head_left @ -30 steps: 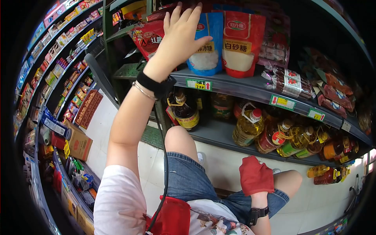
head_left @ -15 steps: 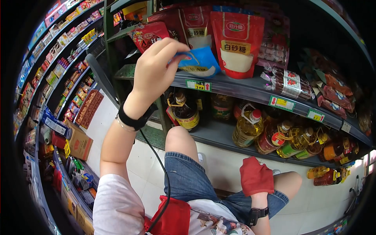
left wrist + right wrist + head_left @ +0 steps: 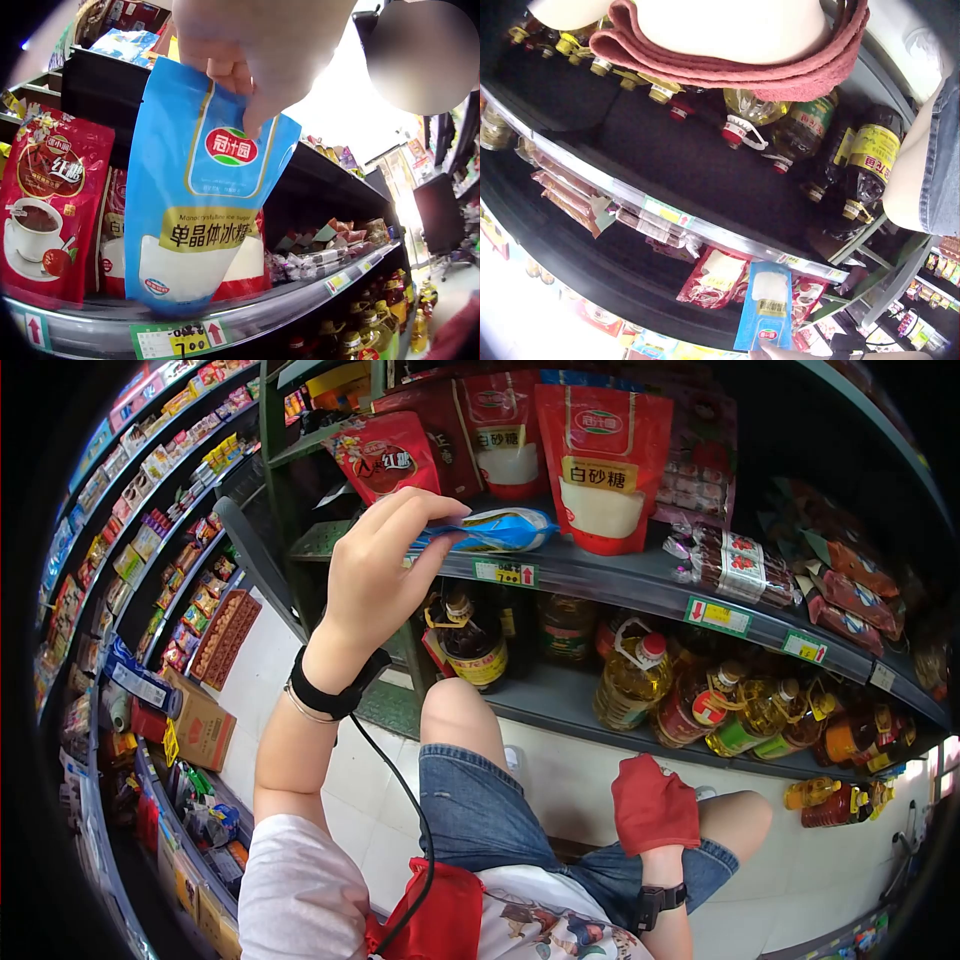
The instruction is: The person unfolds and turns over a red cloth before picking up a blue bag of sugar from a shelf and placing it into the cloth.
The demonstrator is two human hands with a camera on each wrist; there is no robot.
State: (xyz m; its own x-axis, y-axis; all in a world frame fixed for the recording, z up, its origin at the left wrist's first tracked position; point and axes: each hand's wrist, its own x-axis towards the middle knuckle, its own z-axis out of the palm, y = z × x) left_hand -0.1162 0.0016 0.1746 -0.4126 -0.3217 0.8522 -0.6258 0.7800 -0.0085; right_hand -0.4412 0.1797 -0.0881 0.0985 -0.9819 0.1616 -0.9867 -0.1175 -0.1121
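My left hand (image 3: 385, 560) pinches the top edge of a blue rock sugar pouch (image 3: 191, 202) between thumb and fingers. The pouch tilts out at the shelf's front lip, just above the price tag (image 3: 182, 339). Behind it stand a red brown-sugar pouch (image 3: 385, 455) and a red white-sugar pouch (image 3: 497, 440); another white-sugar pouch (image 3: 603, 475) is to its right. Low over my lap is my right hand (image 3: 655, 810), covered by a dark red cloth (image 3: 640, 825). The cloth hides its fingers, so I cannot tell how they lie.
Candy packs (image 3: 735, 565) lie farther right on the same shelf (image 3: 620, 572). Below, oil bottles (image 3: 635, 680) and a dark sauce bottle (image 3: 470, 645) line the lower shelf. A cable (image 3: 405, 795) hangs from my left wrist. Snack shelves (image 3: 150, 550) rise at left beside a carton (image 3: 200, 720).
My left hand has gone from reaching over the pouch tops to pinching the blue pouch, which has tipped forward from its upright place. The white-sugar pouch behind now shows. My right hand stays put.
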